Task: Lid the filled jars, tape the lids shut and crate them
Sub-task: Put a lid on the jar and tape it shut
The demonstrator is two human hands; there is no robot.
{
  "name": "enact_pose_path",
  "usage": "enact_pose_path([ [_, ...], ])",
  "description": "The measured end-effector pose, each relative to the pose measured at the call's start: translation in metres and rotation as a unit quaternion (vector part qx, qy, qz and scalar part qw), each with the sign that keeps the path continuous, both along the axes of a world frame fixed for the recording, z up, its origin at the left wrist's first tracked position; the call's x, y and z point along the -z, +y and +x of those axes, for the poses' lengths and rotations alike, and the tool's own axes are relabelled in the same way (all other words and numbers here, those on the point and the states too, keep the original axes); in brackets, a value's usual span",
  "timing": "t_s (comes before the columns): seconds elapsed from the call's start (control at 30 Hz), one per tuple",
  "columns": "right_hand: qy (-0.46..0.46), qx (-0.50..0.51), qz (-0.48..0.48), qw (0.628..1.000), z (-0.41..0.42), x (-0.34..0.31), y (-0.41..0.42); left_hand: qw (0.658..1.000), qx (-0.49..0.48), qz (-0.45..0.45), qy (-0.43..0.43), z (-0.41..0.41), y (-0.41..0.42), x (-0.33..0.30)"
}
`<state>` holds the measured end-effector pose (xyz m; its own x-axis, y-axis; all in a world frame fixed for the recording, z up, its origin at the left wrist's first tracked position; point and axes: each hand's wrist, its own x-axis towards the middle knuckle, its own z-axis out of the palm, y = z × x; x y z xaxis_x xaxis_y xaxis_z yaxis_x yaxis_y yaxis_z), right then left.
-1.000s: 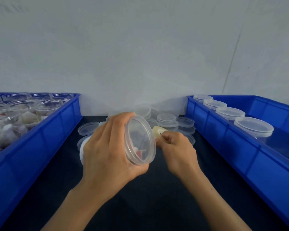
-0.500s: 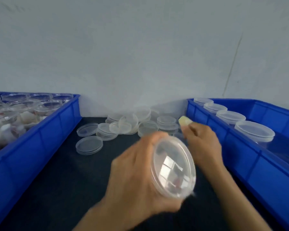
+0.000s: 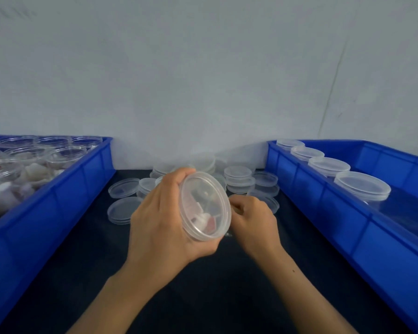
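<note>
- At the centre of the frame the left hand (image 3: 165, 220) has its fingers curled round a clear, round plastic jar with a snap-on lid (image 3: 204, 205). The jar is tipped on its side, so its axis runs left to right and the lid faces the right hand.
- The right hand (image 3: 252, 219) sits just beside the lid's right rim, its fingers tightly curled. Whether they pinch tape I cannot tell.
- My guess is that taping comes next, and the right hand is the nearer one to the seam.
- Loose, thin, glossy translucent lids (image 3: 239, 175) lie heaped on the dark matte surface (image 3: 203, 297) beyond.
- At the right of the frame a rigid blue plastic crate (image 3: 348, 227) holds lidded jars. The left blue crate (image 3: 58, 186) holds open, filled ones.
</note>
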<state>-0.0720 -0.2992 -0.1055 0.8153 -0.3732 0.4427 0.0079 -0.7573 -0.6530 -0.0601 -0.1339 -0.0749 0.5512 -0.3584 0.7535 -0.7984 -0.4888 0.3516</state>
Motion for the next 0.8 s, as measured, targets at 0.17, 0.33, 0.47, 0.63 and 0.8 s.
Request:
enact_pose_path([
  [0.17,0.005,0.028,-0.038,0.999,0.007,0.006,0.004,1.000,-0.012,-0.008,-0.002,0.005,0.002,0.004],
  [0.33,0.094,-0.046,-0.231,0.967,0.013,0.021,0.000,0.999,-0.015,-0.028,0.008,0.009,0.003,0.007],
  [0.47,0.110,-0.094,-0.275,0.951,0.019,0.033,0.005,0.998,-0.022,-0.058,0.031,0.010,0.006,0.009],
  [0.63,0.126,-0.126,-0.294,0.939,0.023,0.042,0.011,0.993,-0.009,-0.096,0.062,0.013,0.009,0.009],
  [0.8,-0.030,-0.239,0.243,0.940,0.001,0.010,0.012,0.981,0.009,-0.162,0.104,0.019,0.013,0.011],
])
